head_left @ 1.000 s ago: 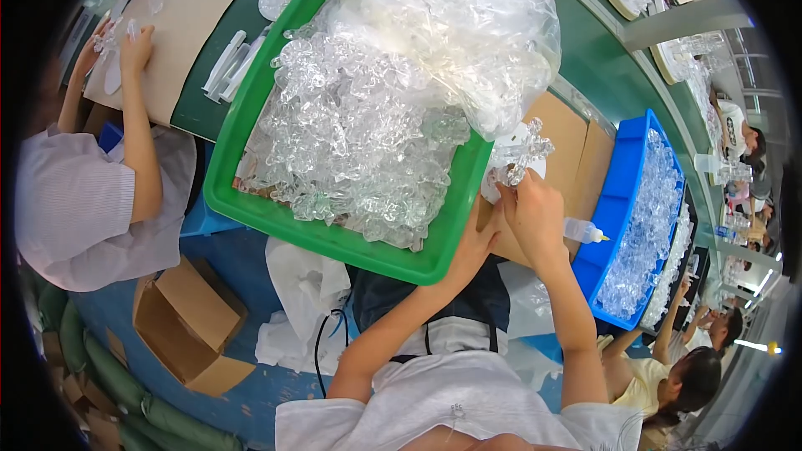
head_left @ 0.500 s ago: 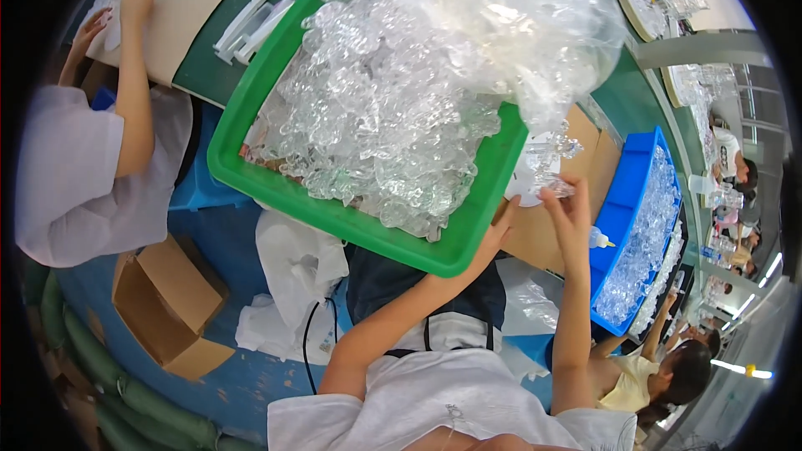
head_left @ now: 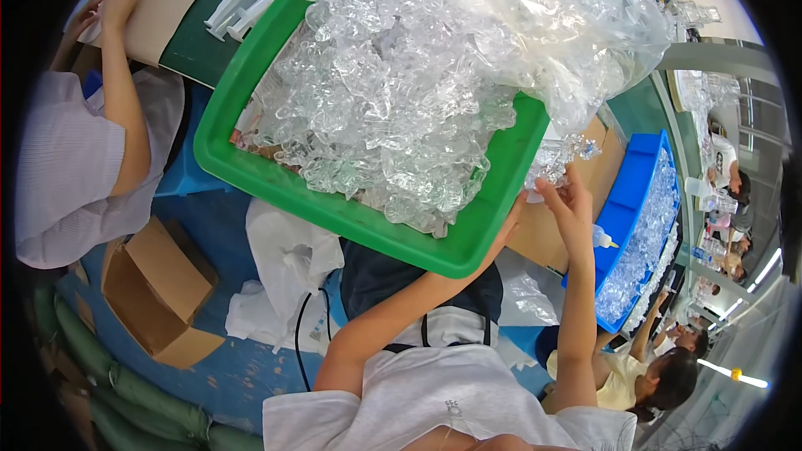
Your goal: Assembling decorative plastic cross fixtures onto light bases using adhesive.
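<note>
Past the right edge of a green tray [head_left: 334, 224], a cluster of clear plastic pieces [head_left: 553, 160] sits over a cardboard sheet. My right hand [head_left: 571, 205] has its thumb and fingers bent together at the near end of this cluster, gripping a clear piece. Close beside it is my left hand [head_left: 503, 230], its forearm crossing in front of my body. The tray's corner hides part of that hand, and its grip does not show. Heaped in the tray are many clear moulded plastic pieces [head_left: 393, 108]. A clear plastic bag [head_left: 585, 25] lies over the tray's far right side.
Right of my hands stands a blue bin [head_left: 643, 150] of clear pieces, with a small yellow-tipped bottle [head_left: 601, 237] by its edge. White plastic parts [head_left: 242, 4] lie beyond the tray. At left a co-worker [head_left: 83, 159] works; an open cardboard box [head_left: 159, 292] is on the floor.
The view has shifted slightly. The white disc near my hands is now mostly hidden behind the tray's edge. My right hand stays at the clear pieces, its fingers slightly moved.
</note>
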A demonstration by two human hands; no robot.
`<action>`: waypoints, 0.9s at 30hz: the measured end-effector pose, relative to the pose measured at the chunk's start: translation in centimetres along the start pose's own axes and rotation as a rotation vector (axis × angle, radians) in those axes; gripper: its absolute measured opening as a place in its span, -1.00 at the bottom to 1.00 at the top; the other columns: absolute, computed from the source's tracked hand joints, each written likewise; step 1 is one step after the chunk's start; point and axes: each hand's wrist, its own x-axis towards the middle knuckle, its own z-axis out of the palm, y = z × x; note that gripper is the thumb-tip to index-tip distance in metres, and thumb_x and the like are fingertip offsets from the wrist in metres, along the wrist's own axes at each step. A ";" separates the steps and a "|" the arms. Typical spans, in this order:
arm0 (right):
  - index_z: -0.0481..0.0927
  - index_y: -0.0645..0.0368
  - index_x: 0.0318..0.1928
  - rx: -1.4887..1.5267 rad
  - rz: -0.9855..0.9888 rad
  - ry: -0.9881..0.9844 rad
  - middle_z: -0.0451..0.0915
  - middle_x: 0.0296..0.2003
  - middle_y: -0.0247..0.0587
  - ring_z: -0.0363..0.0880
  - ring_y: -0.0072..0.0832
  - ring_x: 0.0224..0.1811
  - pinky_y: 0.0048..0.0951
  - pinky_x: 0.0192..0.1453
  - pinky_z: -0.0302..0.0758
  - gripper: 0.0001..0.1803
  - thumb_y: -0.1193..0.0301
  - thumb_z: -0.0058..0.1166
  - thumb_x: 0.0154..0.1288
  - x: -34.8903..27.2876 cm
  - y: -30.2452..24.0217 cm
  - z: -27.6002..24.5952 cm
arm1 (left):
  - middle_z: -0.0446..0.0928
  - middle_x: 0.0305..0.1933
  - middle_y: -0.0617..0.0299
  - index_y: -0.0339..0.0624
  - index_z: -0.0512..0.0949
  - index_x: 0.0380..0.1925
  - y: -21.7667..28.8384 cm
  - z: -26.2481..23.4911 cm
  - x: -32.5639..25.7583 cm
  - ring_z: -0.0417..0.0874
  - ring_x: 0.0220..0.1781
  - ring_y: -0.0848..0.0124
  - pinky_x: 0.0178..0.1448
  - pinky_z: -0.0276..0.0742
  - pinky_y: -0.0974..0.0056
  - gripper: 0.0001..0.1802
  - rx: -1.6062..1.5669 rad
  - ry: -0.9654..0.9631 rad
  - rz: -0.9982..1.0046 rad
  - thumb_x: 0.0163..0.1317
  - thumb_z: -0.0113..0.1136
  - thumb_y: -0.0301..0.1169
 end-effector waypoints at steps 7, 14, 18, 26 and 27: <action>0.48 0.30 -0.24 -0.617 -0.259 0.054 0.57 -0.55 -0.15 0.54 -0.49 -0.58 -0.49 -0.50 0.43 -0.78 0.45 0.20 0.18 0.1 -2.7 1.3 | 0.28 0.31 0.05 -0.10 0.28 0.28 0.0 0.0 0.0 0.31 0.33 0.18 0.34 0.26 0.07 -0.46 0.042 0.005 0.014 0.29 -0.04 -0.24; 0.46 0.26 -0.32 -0.751 -0.351 0.003 0.53 -0.60 -0.07 0.55 -0.17 -0.59 -0.27 -0.50 0.45 -0.80 0.43 0.19 0.14 0.3 -3.1 1.7 | 0.27 0.31 0.05 -0.11 0.30 0.26 -0.2 -0.6 0.1 0.30 0.34 0.18 0.34 0.25 0.07 -0.46 0.051 -0.023 0.035 0.27 -0.04 -0.28; 0.52 0.25 -0.23 -0.816 -0.483 0.050 0.55 -0.54 -0.04 0.59 -0.23 -0.55 -0.31 -0.49 0.45 -0.80 0.45 0.19 0.15 0.1 -2.7 2.1 | 0.32 0.28 0.07 -0.10 0.32 0.25 -0.3 -1.4 0.6 0.32 0.31 0.19 0.32 0.27 0.08 -0.48 0.096 -0.009 0.077 0.26 -0.04 -0.31; 0.41 0.31 -0.26 -0.448 -0.227 -0.006 0.50 -0.62 -0.14 0.50 -0.49 -0.60 -0.49 -0.50 0.37 -0.74 0.42 0.19 0.19 0.6 -1.2 0.1 | 0.28 0.17 -0.14 -0.02 0.35 0.20 1.1 -1.6 1.2 0.38 0.10 -0.10 0.07 0.35 -0.05 -0.39 -0.289 -0.098 -0.175 0.07 0.14 -0.49; 0.41 0.31 -0.26 -0.448 -0.224 -0.011 0.50 -0.62 -0.14 0.50 -0.49 -0.60 -0.49 -0.50 0.37 -0.74 0.42 0.19 0.19 0.6 -1.2 0.1 | 0.28 0.17 -0.14 -0.02 0.35 0.20 1.1 -2.0 1.4 0.38 0.10 -0.10 0.07 0.35 -0.05 -0.39 -0.290 -0.101 -0.179 0.07 0.14 -0.49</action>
